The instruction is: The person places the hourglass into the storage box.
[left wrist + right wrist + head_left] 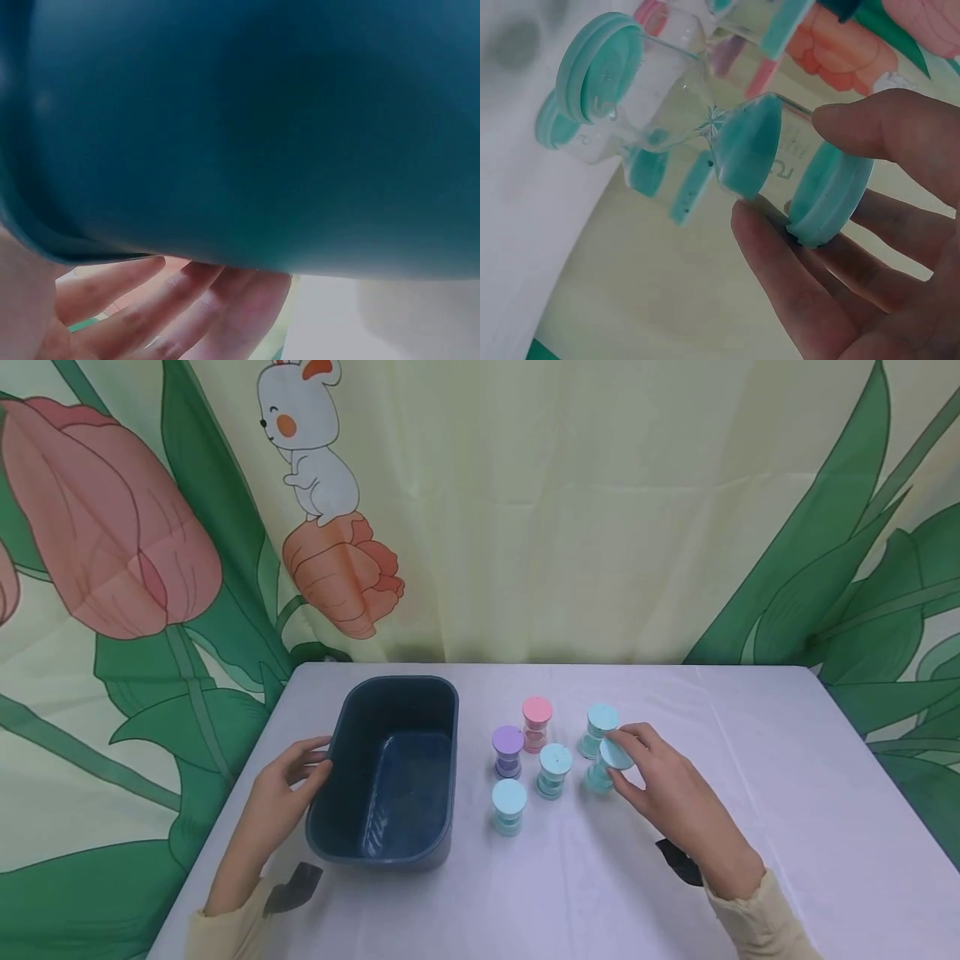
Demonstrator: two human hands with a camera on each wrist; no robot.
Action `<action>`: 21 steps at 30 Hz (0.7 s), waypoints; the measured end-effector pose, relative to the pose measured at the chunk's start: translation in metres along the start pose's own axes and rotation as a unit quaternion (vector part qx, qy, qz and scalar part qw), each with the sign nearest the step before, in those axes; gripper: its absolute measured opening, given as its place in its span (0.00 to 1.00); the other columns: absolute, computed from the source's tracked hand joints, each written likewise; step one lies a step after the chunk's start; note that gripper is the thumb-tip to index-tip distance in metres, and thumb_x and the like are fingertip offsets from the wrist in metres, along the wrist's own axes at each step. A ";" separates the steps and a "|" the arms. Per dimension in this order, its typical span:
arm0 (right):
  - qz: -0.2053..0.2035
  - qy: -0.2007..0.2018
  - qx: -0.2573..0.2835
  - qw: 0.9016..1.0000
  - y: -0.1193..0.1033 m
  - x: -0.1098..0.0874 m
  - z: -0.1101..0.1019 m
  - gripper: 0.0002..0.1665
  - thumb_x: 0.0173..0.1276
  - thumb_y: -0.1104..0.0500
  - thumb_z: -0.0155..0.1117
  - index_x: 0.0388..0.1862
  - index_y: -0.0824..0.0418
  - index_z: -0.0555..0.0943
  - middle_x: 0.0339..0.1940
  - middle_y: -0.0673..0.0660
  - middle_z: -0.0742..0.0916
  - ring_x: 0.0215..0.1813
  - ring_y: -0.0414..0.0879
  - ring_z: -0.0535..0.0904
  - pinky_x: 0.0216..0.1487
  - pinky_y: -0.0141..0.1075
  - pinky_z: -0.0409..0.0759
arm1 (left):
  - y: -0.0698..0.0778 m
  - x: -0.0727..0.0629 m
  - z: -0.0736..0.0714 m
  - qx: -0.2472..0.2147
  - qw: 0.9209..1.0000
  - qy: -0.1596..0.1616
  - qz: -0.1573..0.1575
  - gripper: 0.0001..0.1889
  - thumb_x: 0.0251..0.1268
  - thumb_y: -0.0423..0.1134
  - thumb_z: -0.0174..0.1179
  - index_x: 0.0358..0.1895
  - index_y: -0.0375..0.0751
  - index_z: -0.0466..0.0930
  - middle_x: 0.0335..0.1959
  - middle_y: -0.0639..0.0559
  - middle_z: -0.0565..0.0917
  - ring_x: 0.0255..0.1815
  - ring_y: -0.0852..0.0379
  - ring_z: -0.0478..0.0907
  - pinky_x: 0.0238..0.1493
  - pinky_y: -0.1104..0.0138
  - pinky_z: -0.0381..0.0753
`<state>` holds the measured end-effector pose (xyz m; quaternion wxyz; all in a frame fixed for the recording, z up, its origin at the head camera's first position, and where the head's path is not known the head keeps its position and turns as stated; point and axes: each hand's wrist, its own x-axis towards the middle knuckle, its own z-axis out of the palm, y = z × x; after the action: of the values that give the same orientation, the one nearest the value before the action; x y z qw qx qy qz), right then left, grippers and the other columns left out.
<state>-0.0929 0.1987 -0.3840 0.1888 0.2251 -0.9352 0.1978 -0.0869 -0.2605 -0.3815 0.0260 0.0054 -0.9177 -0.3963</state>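
Note:
My right hand [667, 781] pinches a teal sand timer [601, 767] by its top cap, between thumb and fingers. In the right wrist view this clear-bodied timer [754, 142] tilts, with teal sand inside. Close behind it is another teal sand timer [599, 727]. My left hand [283, 789] rests against the left side of a dark blue plastic bin [450, 760], its fingers fairly straight along the outer wall. Seen from the left wrist, the bin wall [247, 135] fills most of the picture, above the fingers [172, 300].
Between the bin and my right hand stand a pink sand timer [536, 724], a purple one [507, 750] and two more teal timers [555, 770]. A white cloth covers the table [750, 760]. Behind it hangs a printed curtain [562, 510] with a rabbit and tulips.

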 end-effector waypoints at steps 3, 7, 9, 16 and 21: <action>-0.003 0.003 0.003 1.000 -0.001 0.003 -0.005 0.33 0.50 0.69 0.79 0.57 0.66 0.78 0.50 0.59 0.82 0.44 0.52 0.84 0.39 0.44 0.86 | 0.000 0.000 0.001 0.000 1.000 0.000 0.002 0.25 0.76 0.46 0.54 0.70 0.39 0.68 0.61 0.32 0.78 0.62 0.33 0.76 0.58 0.45 0.78; -0.006 0.010 0.008 1.000 -0.004 0.006 -0.011 0.32 0.50 0.69 0.78 0.56 0.65 0.79 0.49 0.59 0.82 0.43 0.51 0.84 0.39 0.44 0.86 | -0.001 0.000 0.001 -0.003 1.000 0.001 0.005 0.25 0.76 0.46 0.55 0.70 0.39 0.68 0.61 0.32 0.78 0.62 0.32 0.76 0.57 0.44 0.79; -0.010 0.020 0.011 1.000 -0.004 0.008 -0.015 0.31 0.50 0.69 0.77 0.55 0.65 0.79 0.49 0.58 0.82 0.42 0.51 0.84 0.38 0.44 0.86 | -0.001 0.000 0.001 -0.003 1.000 0.001 0.006 0.25 0.76 0.46 0.54 0.70 0.39 0.68 0.62 0.32 0.78 0.62 0.32 0.76 0.57 0.44 0.79; -0.031 0.054 0.025 0.998 -0.005 0.012 -0.028 0.30 0.50 0.70 0.76 0.55 0.65 0.79 0.48 0.56 0.82 0.41 0.49 0.84 0.36 0.44 0.85 | -0.001 0.001 0.002 -0.003 1.000 0.004 0.016 0.25 0.76 0.45 0.55 0.69 0.38 0.69 0.61 0.32 0.79 0.61 0.35 0.77 0.59 0.44 0.77; -0.033 0.061 0.035 0.997 -0.008 0.016 -0.035 0.31 0.50 0.70 0.76 0.55 0.64 0.79 0.49 0.56 0.82 0.43 0.50 0.84 0.39 0.46 0.86 | 0.000 0.001 0.001 0.000 1.000 0.004 0.014 0.24 0.76 0.45 0.54 0.69 0.38 0.69 0.61 0.32 0.78 0.61 0.34 0.77 0.59 0.44 0.78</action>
<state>-0.0926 0.2024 -0.3443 0.2437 0.2497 -0.9067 0.2371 -0.0875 -0.2596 -0.3825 0.0352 -0.0059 -0.9175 -0.3960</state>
